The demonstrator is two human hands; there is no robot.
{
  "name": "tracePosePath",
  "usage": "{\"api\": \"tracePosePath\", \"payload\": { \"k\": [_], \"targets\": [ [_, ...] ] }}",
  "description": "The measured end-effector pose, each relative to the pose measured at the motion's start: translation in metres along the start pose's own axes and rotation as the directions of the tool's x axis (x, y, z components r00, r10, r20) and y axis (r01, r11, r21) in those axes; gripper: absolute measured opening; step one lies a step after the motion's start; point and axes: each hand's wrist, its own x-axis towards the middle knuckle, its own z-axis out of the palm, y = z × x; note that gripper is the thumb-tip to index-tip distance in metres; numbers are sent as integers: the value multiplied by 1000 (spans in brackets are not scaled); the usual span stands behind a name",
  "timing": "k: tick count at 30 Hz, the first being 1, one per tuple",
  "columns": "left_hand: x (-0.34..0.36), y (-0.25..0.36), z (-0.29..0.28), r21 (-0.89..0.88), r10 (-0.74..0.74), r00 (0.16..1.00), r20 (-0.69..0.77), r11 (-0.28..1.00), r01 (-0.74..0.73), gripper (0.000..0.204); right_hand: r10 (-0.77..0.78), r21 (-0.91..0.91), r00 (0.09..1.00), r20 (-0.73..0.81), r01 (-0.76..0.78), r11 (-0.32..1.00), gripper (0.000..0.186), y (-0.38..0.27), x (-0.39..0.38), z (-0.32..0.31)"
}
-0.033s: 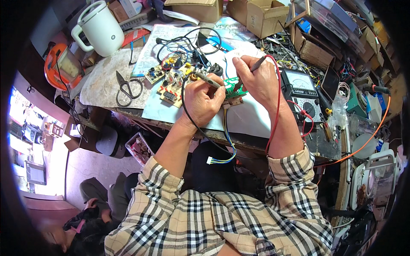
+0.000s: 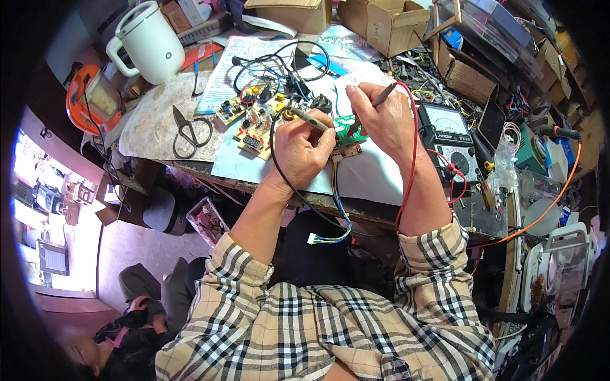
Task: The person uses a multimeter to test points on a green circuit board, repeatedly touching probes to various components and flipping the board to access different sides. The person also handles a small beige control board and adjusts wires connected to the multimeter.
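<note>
My left hand (image 2: 300, 152) pinches a grey test probe (image 2: 307, 119), and a black lead (image 2: 273, 149) loops down past that wrist. In my right hand (image 2: 389, 124) is a dark test probe (image 2: 384, 95) whose red lead (image 2: 415, 152) hangs along the forearm. Between both hands lies a green circuit board (image 2: 345, 127); my fingers partly cover it, so the probe tips' contact cannot be made out. Coloured wires (image 2: 335, 184) run from its near side to a white plug (image 2: 311, 239) hanging off the table edge. An analog multimeter (image 2: 448, 127) sits to the right.
Left of my hands are circuit boards, one with a digit display (image 2: 251, 143), and black scissors (image 2: 185, 132). A white jug (image 2: 146, 44) stands at the back left, cardboard boxes (image 2: 387, 28) behind. An orange-corded tool (image 2: 559, 132) lies far right. Another person (image 2: 127, 330) sits lower left.
My hands and both probes look unmoved. The seated person's hands at lower left have shifted slightly.
</note>
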Motion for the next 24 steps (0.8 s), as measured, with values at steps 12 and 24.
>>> {"api": "tracePosePath", "payload": {
  "k": [12,24],
  "targets": [
    [-1,-1,0,2,-7,1000,14,1000,7,4,9,-25,997,-82,-11,1000,36,4,3,-6],
    [-1,-2,1,8,3,1000,26,1000,-3,4,-18,-59,998,-58,14,998,37,12,5,-1]
  ]
}}
